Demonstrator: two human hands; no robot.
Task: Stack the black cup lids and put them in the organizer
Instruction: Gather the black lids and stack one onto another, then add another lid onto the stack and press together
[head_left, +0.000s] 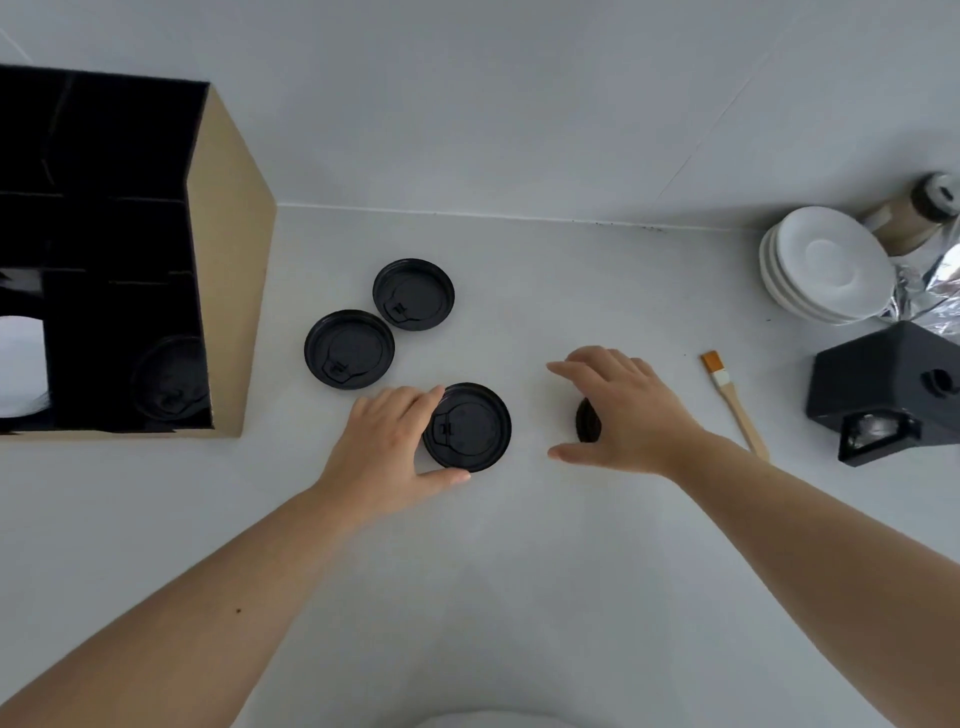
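Note:
Two black cup lids (413, 294) (349, 349) lie side by side on the white counter. A third black lid (470, 426) lies nearer to me, and my left hand (384, 441) grips its left rim between thumb and fingers. My right hand (623, 410) arches over a fourth black lid (588, 421) with fingers spread; most of that lid is hidden under the palm. The black organizer with a tan side wall (228, 260) stands at the left. One of its front compartments holds another dark lid (169, 379).
A stack of white saucers (826, 265) sits at the back right beside crumpled foil (935, 296) and a shaker (914, 213). A wooden-handled brush (735, 405) and a black box (893, 389) lie right of my right hand. The wall runs along the back.

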